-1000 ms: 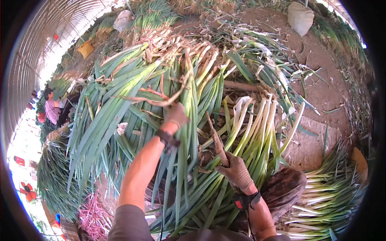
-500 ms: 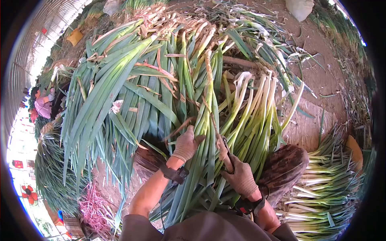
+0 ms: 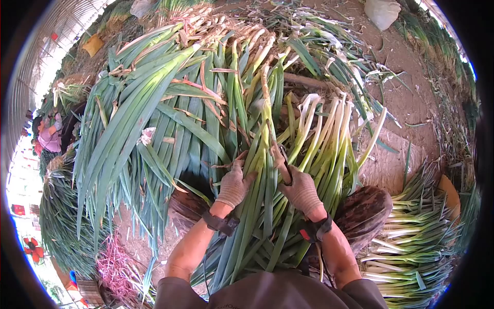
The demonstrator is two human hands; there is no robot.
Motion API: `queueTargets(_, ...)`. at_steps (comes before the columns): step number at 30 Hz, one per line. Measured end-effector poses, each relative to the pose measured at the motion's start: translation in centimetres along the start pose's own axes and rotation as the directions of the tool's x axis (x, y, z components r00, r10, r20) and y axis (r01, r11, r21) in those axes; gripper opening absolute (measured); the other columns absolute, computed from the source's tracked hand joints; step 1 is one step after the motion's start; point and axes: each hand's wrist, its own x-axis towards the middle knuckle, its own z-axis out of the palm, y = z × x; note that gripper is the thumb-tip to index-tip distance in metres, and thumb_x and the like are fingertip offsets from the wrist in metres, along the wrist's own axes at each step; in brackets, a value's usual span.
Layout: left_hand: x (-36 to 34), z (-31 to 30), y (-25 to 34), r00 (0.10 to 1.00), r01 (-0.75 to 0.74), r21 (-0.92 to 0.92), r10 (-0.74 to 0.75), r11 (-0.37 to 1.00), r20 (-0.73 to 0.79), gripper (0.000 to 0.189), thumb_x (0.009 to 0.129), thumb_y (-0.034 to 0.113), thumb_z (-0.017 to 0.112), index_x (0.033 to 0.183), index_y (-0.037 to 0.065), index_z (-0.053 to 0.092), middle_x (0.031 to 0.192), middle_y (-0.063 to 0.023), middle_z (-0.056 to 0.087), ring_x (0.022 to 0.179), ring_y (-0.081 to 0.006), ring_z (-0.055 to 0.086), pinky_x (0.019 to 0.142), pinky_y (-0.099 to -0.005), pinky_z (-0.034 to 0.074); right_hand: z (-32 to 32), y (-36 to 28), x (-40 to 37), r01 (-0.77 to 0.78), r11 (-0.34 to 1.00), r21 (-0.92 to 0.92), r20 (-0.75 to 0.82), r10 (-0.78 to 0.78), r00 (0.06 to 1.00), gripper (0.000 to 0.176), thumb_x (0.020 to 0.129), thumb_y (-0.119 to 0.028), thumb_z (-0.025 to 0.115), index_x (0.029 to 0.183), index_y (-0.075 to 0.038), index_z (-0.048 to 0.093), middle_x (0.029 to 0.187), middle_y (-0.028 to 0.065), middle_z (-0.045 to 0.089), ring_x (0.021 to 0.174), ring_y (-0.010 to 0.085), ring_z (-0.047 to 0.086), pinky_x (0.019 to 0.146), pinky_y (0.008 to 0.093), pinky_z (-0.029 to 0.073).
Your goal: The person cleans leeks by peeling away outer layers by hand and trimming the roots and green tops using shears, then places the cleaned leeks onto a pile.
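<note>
Long green onions with pale stalks lie across my lap. My left hand (image 3: 234,186), in a beige glove, is closed beside the leaves of one onion (image 3: 266,123), with a brown dry strip at its fingertips. My right hand (image 3: 301,191), also gloved, is wrapped round a dark tool (image 3: 286,160), with a brownish peeled strip next to it. Just right of that hand lies a group of onions with white stalks (image 3: 329,129). A large heap of unpeeled onions (image 3: 190,123) spreads beyond my left hand.
Rows of onions with white stalks (image 3: 401,252) lie at the lower right. Pink strings (image 3: 116,265) are at the lower left, below a bundle of onions (image 3: 67,211). Another person (image 3: 50,136) is at the far left. A whitish bag (image 3: 382,13) lies at the top right.
My right hand has moved up and left, nearer the onion's leaves, with the tool. My left hand has shifted slightly down and left.
</note>
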Motion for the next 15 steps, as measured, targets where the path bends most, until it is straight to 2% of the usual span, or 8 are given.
queueTargets(8,-0.1,-0.4,0.4,0.999,0.038,-0.013,-0.037,0.999,0.032,0.056,0.094,0.038,0.063,0.128,-0.002,0.043,0.093,-0.0279,0.069,0.086,-0.0459,0.066,0.076,-0.0524,0.052,-0.6,-0.2,4.5,0.003,0.995,-0.102,-0.048,-0.008,0.999,0.042,0.077,-0.022,0.071,0.107,0.004,0.058,0.091,0.0278,0.067,0.091,0.0446,0.065,0.083,0.0487,0.053)
queueTargets(11,0.0,-0.5,0.3,0.998,0.046,-0.027,-0.045,0.999,0.036,0.057,0.094,0.037,0.063,0.129,-0.002,0.043,0.094,-0.0284,0.068,0.087,-0.0466,0.066,0.077,-0.0529,0.052,-0.8,-0.2,6.3,0.047,0.995,-0.089,-0.109,-0.056,0.992,0.037,0.075,-0.021,0.07,0.1,0.005,0.06,0.086,0.0295,0.065,0.086,0.0466,0.064,0.079,0.0481,0.051)
queueTargets(15,-0.1,-0.4,0.1,0.998,0.052,-0.026,-0.051,0.998,0.039,0.058,0.093,0.035,0.064,0.131,-0.003,0.041,0.096,-0.0292,0.068,0.089,-0.047,0.065,0.077,-0.053,0.052,-1.1,-0.1,8.9,0.071,0.995,-0.072,-0.126,-0.079,0.989,0.037,0.075,-0.021,0.07,0.099,0.005,0.061,0.09,0.0299,0.066,0.09,0.0456,0.064,0.081,0.0475,0.051)
